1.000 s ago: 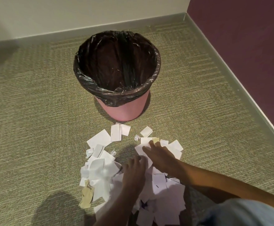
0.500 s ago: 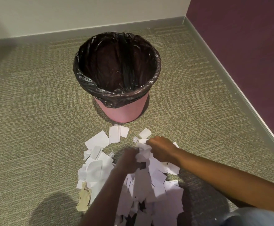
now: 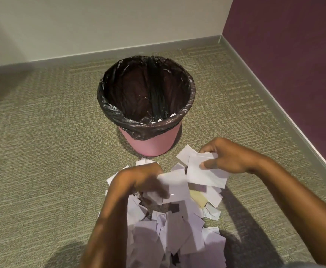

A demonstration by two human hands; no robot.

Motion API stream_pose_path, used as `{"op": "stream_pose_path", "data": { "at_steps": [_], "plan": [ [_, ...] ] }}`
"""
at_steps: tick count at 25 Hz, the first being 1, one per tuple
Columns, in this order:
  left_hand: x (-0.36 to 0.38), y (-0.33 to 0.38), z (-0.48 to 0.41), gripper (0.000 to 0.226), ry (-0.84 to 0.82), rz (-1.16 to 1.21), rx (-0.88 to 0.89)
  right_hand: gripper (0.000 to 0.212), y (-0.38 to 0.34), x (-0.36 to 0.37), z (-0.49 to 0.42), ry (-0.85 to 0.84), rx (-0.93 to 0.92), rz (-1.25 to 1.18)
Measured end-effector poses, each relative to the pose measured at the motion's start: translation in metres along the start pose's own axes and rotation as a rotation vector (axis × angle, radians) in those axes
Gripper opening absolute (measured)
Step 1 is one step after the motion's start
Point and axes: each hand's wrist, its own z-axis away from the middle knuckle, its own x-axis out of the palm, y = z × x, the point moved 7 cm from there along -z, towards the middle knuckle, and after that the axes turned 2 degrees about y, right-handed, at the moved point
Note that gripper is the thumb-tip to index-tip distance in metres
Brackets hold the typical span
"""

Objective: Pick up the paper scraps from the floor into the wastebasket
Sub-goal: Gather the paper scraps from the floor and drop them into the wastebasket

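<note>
Nearest cam: heap of paper scraps [image 3: 169, 235] on the carpet [image 3: 42, 161], btm centre. They're mostly white/pale lilac, cut in rough rectangles, overlapping. One tan scrap [image 3: 197, 197] lies at the heap's rt side, partly under white pieces. Both forearms come in from the btm edge, one each side of the heap.

Left hand [image 3: 138, 180]: motion-blurred, back of hand up, fingers curled down round a clump of scraps at the heap's far end. A white sheet sticks out to the rt of it. Exact finger placement can't be told thru the blur.

Right hand [image 3: 230, 157]: sharper, a bit farther & to the rt. Thumb [image 3: 210, 164] presses on top of a white rectangle w/ the other fingers curled behind it, so several pieces are pinched btwn thumb & fingers. They fan out left & down from the fingertips, meeting the sheet by the left hand. Held pieces sit short of the basket, not over its rim.

Writing: scrap faces toward cam look plain; anything printed is too small to tell.

Farther: wastebasket [image 3: 152, 144], pink, upright on the carpet just beyond the hands, w/ black bag liner [image 3: 117, 113] folded over the rim. A few white bits [image 3: 172, 114] show inside by the near rim.

Behind: grey baseboard [image 3: 80, 59], white wall [image 3: 100, 22], purple wall [image 3: 293, 45] at rt, meeting in a corner.
</note>
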Motion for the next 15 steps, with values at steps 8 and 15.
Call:
{"op": "stream_pose_path", "data": {
  "at_steps": [8, 15],
  "plan": [
    [-0.173, 0.098, 0.119, 0.024, 0.812, 0.266, 0.127, 0.023, -0.101, -0.089, 0.015, 0.173, -0.179, -0.421],
    [-0.192, 0.087, 0.055, 0.041, 0.696, 0.364, -0.011, 0.024, -0.103, -0.091, -0.063, 0.264, 0.051, -0.478]
  ]
}}
